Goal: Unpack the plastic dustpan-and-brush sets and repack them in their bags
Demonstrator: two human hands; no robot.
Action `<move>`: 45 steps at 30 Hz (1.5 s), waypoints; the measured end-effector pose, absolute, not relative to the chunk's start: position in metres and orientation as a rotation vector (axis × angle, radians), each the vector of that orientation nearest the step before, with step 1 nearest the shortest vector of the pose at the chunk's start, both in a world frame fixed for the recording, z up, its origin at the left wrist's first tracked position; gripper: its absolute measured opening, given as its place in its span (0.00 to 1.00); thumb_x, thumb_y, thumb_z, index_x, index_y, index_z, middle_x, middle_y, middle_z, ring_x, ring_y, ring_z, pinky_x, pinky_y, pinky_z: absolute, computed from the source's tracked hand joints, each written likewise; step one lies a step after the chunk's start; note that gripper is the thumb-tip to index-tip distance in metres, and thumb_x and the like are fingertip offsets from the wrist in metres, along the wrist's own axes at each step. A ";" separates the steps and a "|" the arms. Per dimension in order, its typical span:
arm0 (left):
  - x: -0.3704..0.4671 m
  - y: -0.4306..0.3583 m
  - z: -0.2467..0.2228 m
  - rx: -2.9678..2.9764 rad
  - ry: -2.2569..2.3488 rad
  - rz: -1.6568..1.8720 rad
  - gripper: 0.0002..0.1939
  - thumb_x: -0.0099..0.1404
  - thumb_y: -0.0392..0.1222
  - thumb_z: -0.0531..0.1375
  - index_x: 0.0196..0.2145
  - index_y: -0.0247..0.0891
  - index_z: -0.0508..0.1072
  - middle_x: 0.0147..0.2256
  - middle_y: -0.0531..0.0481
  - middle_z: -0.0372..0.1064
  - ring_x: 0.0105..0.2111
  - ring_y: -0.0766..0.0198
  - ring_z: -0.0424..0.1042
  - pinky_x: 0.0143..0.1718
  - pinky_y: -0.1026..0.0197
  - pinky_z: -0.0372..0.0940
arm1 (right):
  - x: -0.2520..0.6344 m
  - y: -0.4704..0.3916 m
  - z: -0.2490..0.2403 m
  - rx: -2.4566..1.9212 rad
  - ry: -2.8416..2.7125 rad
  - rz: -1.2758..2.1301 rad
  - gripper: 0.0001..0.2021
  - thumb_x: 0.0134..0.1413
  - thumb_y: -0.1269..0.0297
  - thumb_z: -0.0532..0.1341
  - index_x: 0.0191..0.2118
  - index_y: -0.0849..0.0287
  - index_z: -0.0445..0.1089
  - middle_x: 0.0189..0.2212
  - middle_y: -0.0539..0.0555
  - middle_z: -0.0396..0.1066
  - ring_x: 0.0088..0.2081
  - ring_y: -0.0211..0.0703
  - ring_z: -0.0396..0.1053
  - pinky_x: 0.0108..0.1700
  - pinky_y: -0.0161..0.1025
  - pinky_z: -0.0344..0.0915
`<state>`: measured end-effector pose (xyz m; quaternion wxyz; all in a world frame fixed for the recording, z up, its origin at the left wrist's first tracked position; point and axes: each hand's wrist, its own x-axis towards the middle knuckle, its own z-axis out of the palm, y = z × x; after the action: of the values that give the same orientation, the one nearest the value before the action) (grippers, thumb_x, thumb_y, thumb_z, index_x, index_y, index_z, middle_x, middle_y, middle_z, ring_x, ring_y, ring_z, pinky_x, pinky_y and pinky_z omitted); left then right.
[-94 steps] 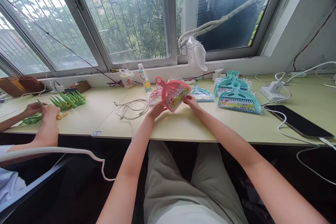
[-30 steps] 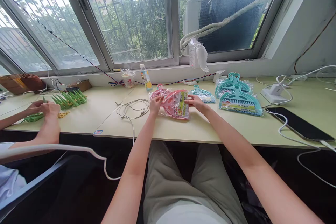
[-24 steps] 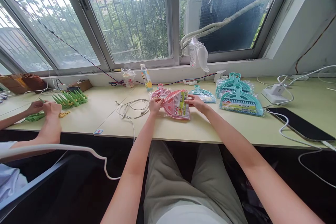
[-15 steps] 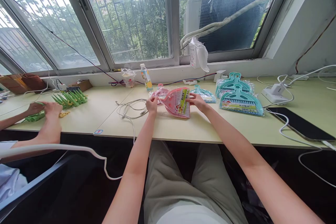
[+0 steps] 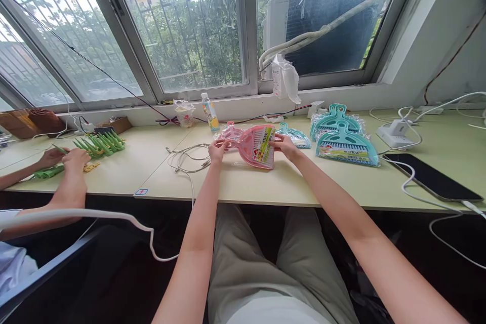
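A pink dustpan and brush set (image 5: 252,148), wrapped in clear plastic with a printed label, is held sideways just over the table between both hands. My left hand (image 5: 217,151) is closed around its handle end on the left. Gripping the wide, labelled edge on the right is my right hand (image 5: 284,145). Behind it lies another pink dustpan set (image 5: 230,131), partly covered by the held one. A teal dustpan set (image 5: 294,136) rests just past my right hand. Farther right, several teal dustpan sets (image 5: 345,144) lie overlapping in plastic.
A coiled cable (image 5: 186,157) lies left of my left hand. A drink bottle (image 5: 210,112) and a plastic-wrapped cup (image 5: 184,113) stand by the sill. On the right are a phone (image 5: 433,177) and a charger (image 5: 397,134). At left, a co-worker's hands (image 5: 74,158) handle green pieces (image 5: 100,146).
Both hands keep their hold on the pink set, which has stayed nearly in place. The view has shifted slightly. The co-worker's hands at left have moved a little.
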<state>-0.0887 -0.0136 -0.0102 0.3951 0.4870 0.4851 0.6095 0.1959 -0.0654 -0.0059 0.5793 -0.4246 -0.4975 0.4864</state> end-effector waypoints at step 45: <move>-0.061 -0.067 0.004 2.060 1.286 1.498 0.18 0.62 0.47 0.62 0.18 0.41 0.66 0.19 0.50 0.62 0.29 0.58 0.67 0.46 0.58 0.61 | 0.185 -0.075 0.004 -0.850 -1.050 1.111 0.26 0.36 0.61 0.76 0.43 0.55 0.66 0.34 0.51 0.78 0.39 0.47 0.77 0.44 0.45 0.75</move>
<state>-0.0614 -0.0673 0.0039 0.1435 0.7145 0.4461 0.5195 0.1851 -0.0754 0.0043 0.6415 -0.3728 -0.4606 0.4872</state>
